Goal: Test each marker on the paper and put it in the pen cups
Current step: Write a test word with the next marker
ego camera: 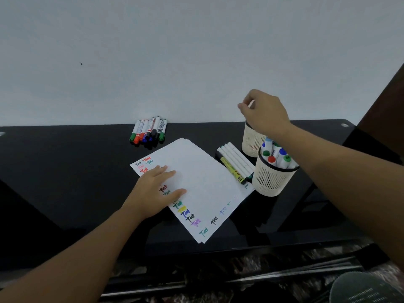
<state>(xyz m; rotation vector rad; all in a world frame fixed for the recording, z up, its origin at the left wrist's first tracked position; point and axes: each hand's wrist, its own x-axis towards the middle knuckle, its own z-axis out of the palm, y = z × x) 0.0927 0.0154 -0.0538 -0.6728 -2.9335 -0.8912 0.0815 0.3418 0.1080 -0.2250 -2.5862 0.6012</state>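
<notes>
Both hands are out over the black counter, seen from the head camera. Left hand lies flat on the paper, fingers straight and spread, holding nothing, pressing down near the sheet's left edge. Right hand is raised above the far cup, its fingers curled and pinching a thin white marker whose end sticks up past the fingertips; the lower part is hidden behind the hand, so whether it has reached the cup cannot be told. That pale slotted cup stands at the back right, and a near cup of the same kind sits just in front of it, touching the paper's right corner and filled with markers with blue, green and red caps. Several slim white markers and one yellow marker lie side by side on the paper's right edge, just beside the near cup. A marker cluster rests at the back of the counter against the wall, apart from the paper. Coloured test scribbles run along the paper's left and lower edges.
</notes>
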